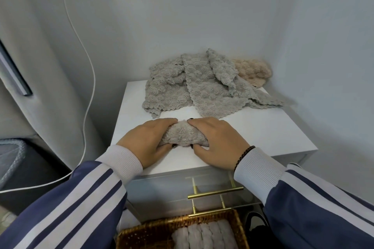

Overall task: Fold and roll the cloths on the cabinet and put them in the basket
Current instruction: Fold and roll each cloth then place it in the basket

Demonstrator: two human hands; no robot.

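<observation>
Both hands, left hand and right hand, clenched round grey rolled cloth at cabinet front edge | soft, light, springy; likely unrolls | hold both ends.

Rolled grey cloth on cabinet

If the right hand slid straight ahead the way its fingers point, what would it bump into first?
Probably the pile of grey cloths at the back of the cabinet; the right hand now grips the rolled cloth.

Navy sleeves, white stripes, pale ribbed cuffs; dark bead bracelet right wrist.
</observation>
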